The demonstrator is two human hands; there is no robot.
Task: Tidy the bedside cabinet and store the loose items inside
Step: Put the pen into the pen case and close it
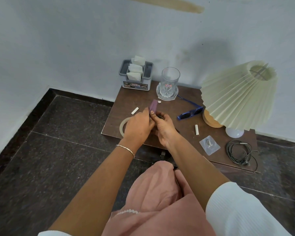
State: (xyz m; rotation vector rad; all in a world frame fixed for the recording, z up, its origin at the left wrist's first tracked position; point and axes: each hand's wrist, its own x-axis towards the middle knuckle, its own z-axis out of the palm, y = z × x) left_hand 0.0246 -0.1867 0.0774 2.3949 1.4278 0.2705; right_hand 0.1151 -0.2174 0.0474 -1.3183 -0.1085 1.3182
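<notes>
The brown bedside cabinet [177,106] stands against the wall. Over its left half, my left hand [138,126] and my right hand [163,128] meet and both pinch a small purple cloth [154,105] that sticks up between the fingers. Something dark shows under my right fingers; I cannot tell what it is. A roll of tape [123,126] lies partly under my left hand. Loose on the top are blue sunglasses [190,113], white chalk pieces [135,110] [196,129] [159,102], a clear packet with a hook [209,145] and a coiled black cable [239,153].
A grey organiser with white sachets [136,75] and an empty glass on a coaster [169,84] stand at the back. A pleated cream lamp [238,94] leans over the right side, a white bulb [234,132] beneath it. Dark tiled floor [58,142] lies to the left.
</notes>
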